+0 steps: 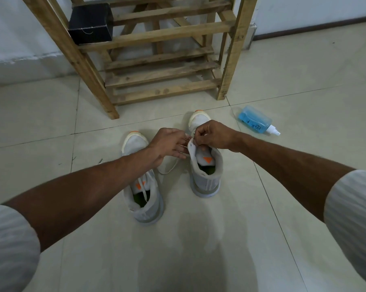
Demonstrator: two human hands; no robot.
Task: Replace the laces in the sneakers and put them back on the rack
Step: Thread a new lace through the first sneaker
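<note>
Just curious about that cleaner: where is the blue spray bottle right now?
The blue spray bottle lies on its side on the floor, right of the right sneaker and near the wooden rack's right leg, in the head view.

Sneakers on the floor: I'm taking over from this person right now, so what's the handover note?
The right hand pinches the lace at an eyelet edge of the right sneaker. The left hand, fingers fairly straight, steadies that edge.
The lace trails on the floor between the two. The left sneaker has a loose lace over its tongue; its lacing is partly hidden.
Both stand before the rack, not on it.
Left to do: finish lacing, then put both on the rack.
</note>
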